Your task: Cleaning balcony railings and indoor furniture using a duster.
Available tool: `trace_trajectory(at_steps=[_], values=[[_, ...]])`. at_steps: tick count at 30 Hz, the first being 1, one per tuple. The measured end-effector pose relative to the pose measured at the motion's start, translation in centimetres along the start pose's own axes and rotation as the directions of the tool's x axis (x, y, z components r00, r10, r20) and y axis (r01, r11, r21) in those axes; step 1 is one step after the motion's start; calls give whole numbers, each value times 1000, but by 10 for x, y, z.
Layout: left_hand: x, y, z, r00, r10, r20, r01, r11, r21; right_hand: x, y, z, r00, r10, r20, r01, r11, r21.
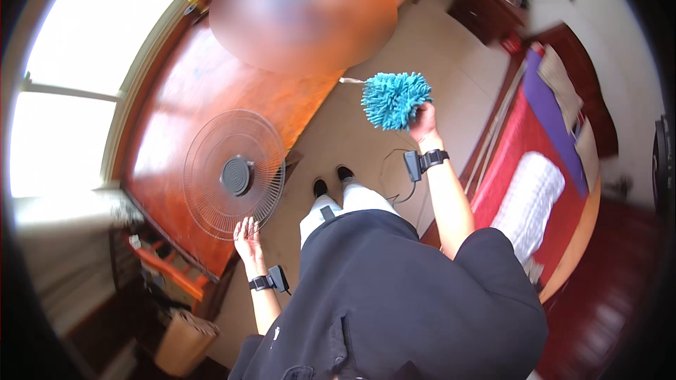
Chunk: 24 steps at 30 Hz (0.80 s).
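Note:
In my right hand is a turquoise chenille duster with thick stubby strands. My fingers close on its lower right side, and a thin pale piece sticks out of its far left end. A round wire fan grille with a dark ribbed centre disc appears against the orange-brown tabletop, its right side by the table's edge. My left hand is at the grille's near rim, fingers over the wires and apparently gripping it. Whether the grille rests on the table is hard to see.
The glossy wooden table runs along a bright window. To the right stands a bed with a red cover and a rolled pale cloth. A dark red cabinet is at the far right. A cable crosses the floor.

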<state>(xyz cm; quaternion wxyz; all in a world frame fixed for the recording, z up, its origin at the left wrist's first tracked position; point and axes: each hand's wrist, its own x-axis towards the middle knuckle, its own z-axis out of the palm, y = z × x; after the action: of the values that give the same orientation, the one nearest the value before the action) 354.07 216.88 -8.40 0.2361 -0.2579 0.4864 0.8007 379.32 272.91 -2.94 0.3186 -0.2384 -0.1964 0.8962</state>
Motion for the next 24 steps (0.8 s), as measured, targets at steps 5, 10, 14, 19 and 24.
trace_trajectory(at_steps=[5,10,14,19,24], values=[[35,12,-4,990,9,140,-21,996,85,-118,-11,-17,967,-229,-108,246,951,189],[48,9,-3,973,-52,223,12,984,177,-223,-22,-30,905,-406,-129,426,871,246],[62,17,-4,958,-79,274,35,986,160,-269,-27,-22,819,-509,-266,559,811,170],[65,5,8,984,-76,163,46,983,178,-330,-47,-103,695,-508,-508,638,761,112],[51,-22,2,999,-34,12,32,991,128,-355,-93,-176,690,-566,-452,684,714,150]])
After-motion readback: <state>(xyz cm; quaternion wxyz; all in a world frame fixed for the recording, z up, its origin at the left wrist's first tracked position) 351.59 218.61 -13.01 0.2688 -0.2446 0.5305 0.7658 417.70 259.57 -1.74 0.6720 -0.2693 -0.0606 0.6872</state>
